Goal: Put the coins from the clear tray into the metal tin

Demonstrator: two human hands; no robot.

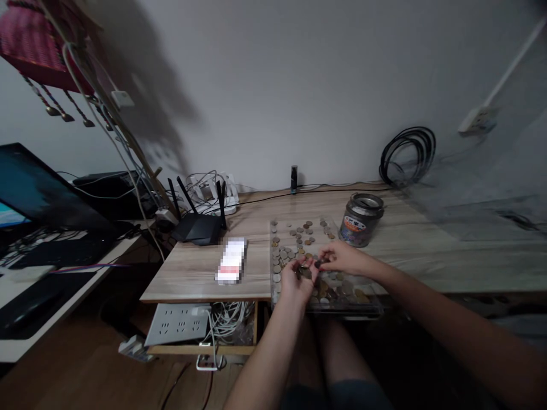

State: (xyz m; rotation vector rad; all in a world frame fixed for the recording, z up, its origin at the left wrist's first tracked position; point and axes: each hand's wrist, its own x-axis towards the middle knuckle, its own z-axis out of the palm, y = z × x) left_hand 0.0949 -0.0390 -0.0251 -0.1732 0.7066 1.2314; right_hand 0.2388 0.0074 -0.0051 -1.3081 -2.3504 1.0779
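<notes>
Many silver and gold coins [287, 253] lie spread over a clear tray [272, 228] on the wooden desk. My left hand [298, 280] is cupped, palm up, over the tray, with several coins in it. Pinched between the fingertips of my right hand [337, 257] is a dark coin [318, 263], held right beside the left fingers. Beyond the right hand stands a jar [361, 219] with an orange and white label and a metal rim. Some coins are hidden beneath my hands.
Left of the tray lies a lit phone [232, 261]. Behind it sit a black router [197, 228] and tangled white cables. A small dark bottle [293, 179] stands by the wall, near a coiled black cable [408, 156]. Below, an open drawer [200, 348] holds a power strip [177, 324].
</notes>
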